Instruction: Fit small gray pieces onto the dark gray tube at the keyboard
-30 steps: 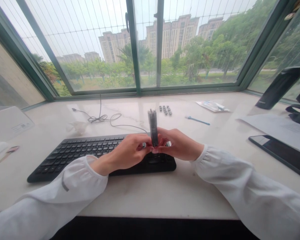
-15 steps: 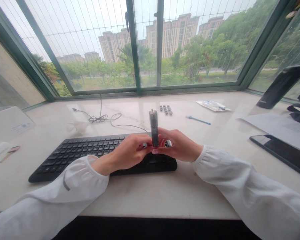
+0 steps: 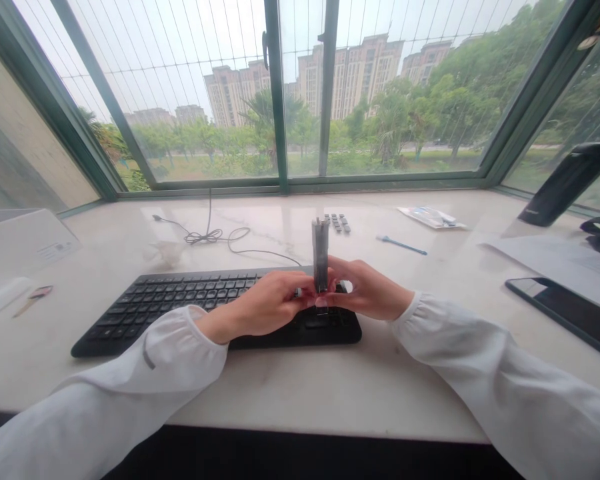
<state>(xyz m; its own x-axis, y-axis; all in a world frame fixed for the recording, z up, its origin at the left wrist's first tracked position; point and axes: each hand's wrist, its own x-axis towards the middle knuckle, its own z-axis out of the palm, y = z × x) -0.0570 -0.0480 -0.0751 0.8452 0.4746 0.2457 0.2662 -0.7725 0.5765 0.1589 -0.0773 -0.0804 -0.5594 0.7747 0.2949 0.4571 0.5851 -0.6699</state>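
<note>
A dark grey, partly see-through keycap puller (image 3: 321, 253) stands upright over the right part of the black keyboard (image 3: 145, 313). My left hand (image 3: 267, 301) is closed, its fingertips pinching the tool's lower end from the left. From the other side, my right hand (image 3: 367, 288) grips the same end with thumb and fingers. Thin prongs seem to show below the fingertips, just above the keys. Which key lies under them is hidden by the hands. Several loose keycaps (image 3: 337, 223) lie in rows behind the tool.
A blue brush (image 3: 403, 245) and a plastic packet (image 3: 431, 217) lie back right. A phone (image 3: 570, 313), papers (image 3: 555, 257) and a black upright device (image 3: 570, 183) are farther right. Left are a coiled cable (image 3: 205, 236), a white box (image 3: 25, 243) and a small brush (image 3: 34, 299).
The whole view has shifted slightly, so things appear a little farther right. Both hands keep their hold on the keycap puller, which stays upright over the keyboard.
</note>
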